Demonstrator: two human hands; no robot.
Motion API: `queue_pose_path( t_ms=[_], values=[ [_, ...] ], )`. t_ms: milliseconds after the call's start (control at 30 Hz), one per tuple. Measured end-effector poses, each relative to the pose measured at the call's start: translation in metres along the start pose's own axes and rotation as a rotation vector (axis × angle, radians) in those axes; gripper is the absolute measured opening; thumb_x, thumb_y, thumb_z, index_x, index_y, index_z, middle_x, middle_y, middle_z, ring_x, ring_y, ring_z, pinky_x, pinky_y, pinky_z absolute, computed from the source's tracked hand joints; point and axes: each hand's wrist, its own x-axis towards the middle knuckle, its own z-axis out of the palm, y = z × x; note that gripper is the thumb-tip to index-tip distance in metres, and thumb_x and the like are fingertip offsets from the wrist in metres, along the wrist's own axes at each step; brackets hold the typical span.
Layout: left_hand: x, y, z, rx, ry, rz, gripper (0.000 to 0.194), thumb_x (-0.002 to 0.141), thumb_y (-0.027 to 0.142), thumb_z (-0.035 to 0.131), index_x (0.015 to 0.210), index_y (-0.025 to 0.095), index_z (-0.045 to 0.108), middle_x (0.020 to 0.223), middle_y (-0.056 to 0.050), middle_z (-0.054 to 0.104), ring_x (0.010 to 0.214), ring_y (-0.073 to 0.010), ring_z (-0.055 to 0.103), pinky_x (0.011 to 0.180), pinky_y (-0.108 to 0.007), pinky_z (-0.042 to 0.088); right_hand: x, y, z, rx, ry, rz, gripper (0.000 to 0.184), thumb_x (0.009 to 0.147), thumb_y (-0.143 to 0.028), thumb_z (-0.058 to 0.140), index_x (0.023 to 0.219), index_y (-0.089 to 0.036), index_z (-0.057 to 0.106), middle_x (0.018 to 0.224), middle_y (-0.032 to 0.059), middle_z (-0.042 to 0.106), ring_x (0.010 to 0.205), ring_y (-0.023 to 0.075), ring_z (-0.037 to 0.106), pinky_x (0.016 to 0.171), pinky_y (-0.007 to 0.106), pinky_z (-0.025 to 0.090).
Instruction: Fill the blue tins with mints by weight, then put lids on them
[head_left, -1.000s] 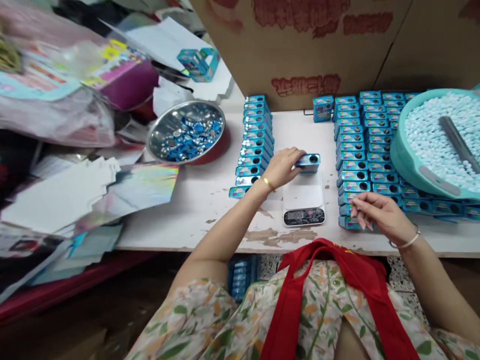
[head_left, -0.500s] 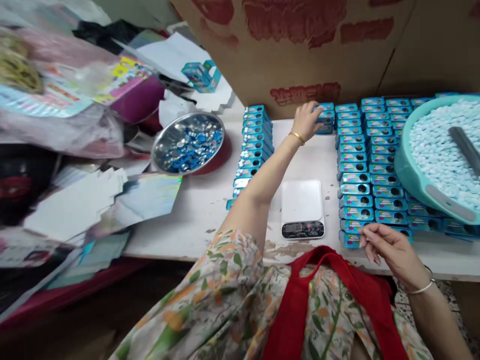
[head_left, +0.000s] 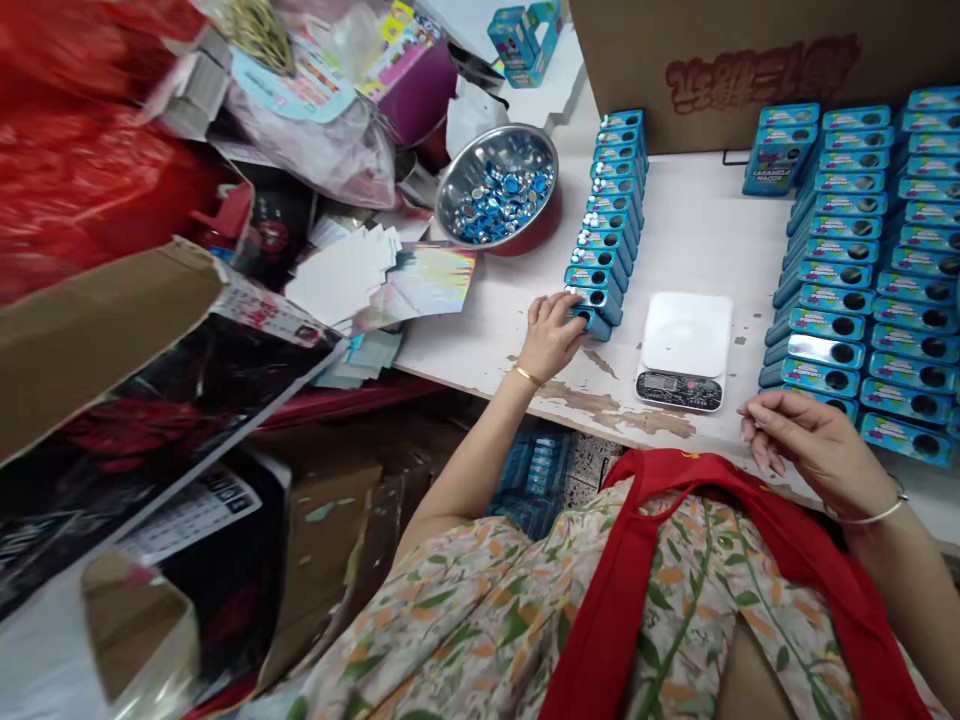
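My left hand (head_left: 551,335) is at the near end of the left row of small blue tins (head_left: 611,240). Its fingers are closed around the nearest blue tin (head_left: 595,323), partly covering it. Small white pieces lie on the tops of many tins in that row; the tins have dark round holes. My right hand (head_left: 814,440) hovers by the table's front edge, its fingers curled and pressed together; whatever they may hold is hidden. Between the hands sits a white digital scale (head_left: 686,335) with a bare platform.
Longer rows of blue tins (head_left: 840,250) stand at the right. A metal bowl (head_left: 541,150) of blue and silver pieces is behind the left row. Cardboard (head_left: 720,50) walls the back. Paper sheets (head_left: 345,275), bags and boxes crowd the left.
My left hand has come from the tins at the back to the near end of the left row. The view has swung left, taking the turquoise basin out of sight. My right hand stays curled.
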Motion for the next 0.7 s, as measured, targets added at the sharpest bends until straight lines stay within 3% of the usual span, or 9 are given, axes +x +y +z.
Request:
queue_pose_path(
  t_ms=[67,133,267,433,533,600,700],
  values=[
    [0.002,0.013,-0.001,0.003,0.010,-0.006,0.031,0.099,0.047,0.049,0.085,0.024,0.064,0.141,-0.007,0.058,0.139,-0.0348,0.047,0.119,-0.068,0.029,-0.002,-0.001,0.005,-0.006,0.002,0.003,0.037,0.077,-0.051,0.086,0.083,-0.017,0.072,0.074,0.0039,0.068,0.050,0.0085,0.060,0.042,0.017,0.046],
    [0.011,0.033,-0.011,-0.038,-0.014,0.037,0.028,0.099,0.044,0.049,0.086,0.024,0.064,0.138,-0.008,0.060,0.131,-0.0334,0.054,0.114,-0.064,0.038,-0.004,0.000,0.006,0.001,0.039,0.014,0.038,0.074,-0.050,0.088,0.083,-0.017,0.073,0.074,0.0047,0.069,0.054,0.0098,0.063,0.044,0.018,0.048],
    [0.047,0.081,-0.024,-0.137,-0.083,0.195,0.026,0.100,0.044,0.048,0.095,0.023,0.064,0.129,-0.010,0.063,0.113,-0.0292,0.062,0.098,-0.051,0.050,-0.009,0.002,0.001,0.040,0.161,0.009,0.042,0.065,-0.050,0.094,0.085,-0.017,0.075,0.081,0.0069,0.074,0.066,0.0119,0.068,0.055,0.019,0.054],
    [0.099,0.123,0.004,-0.094,-0.218,0.381,0.015,0.096,0.034,0.054,0.101,0.023,0.064,0.123,-0.008,0.065,0.108,-0.0265,0.061,0.095,-0.044,0.050,-0.016,0.005,-0.008,0.004,0.218,0.044,0.048,0.064,-0.050,0.094,0.094,-0.017,0.077,0.082,0.0081,0.076,0.075,0.0158,0.074,0.070,0.026,0.062],
    [0.114,0.129,0.013,-0.064,-0.253,0.411,0.019,0.095,0.031,0.057,0.111,0.023,0.062,0.121,-0.008,0.065,0.111,-0.0264,0.061,0.098,-0.043,0.049,-0.020,0.006,-0.013,-0.044,0.202,0.059,0.048,0.067,-0.052,0.092,0.095,-0.017,0.075,0.082,0.0081,0.076,0.070,0.0170,0.074,0.067,0.029,0.063],
    [0.110,0.124,0.011,-0.114,-0.190,0.391,0.027,0.095,0.035,0.060,0.120,0.023,0.059,0.127,-0.008,0.063,0.119,-0.0273,0.059,0.103,-0.044,0.047,-0.019,0.006,-0.014,-0.085,0.190,0.044,0.046,0.070,-0.053,0.090,0.092,-0.016,0.074,0.081,0.0076,0.074,0.065,0.0158,0.072,0.060,0.027,0.061],
    [0.085,0.106,0.004,-0.199,-0.034,0.260,0.031,0.100,0.043,0.053,0.125,0.024,0.056,0.128,-0.008,0.061,0.125,-0.0275,0.056,0.106,-0.045,0.046,-0.014,0.005,-0.014,-0.148,0.183,-0.012,0.046,0.072,-0.055,0.088,0.089,-0.016,0.072,0.079,0.0067,0.072,0.056,0.0132,0.067,0.049,0.024,0.054]
  ],
)
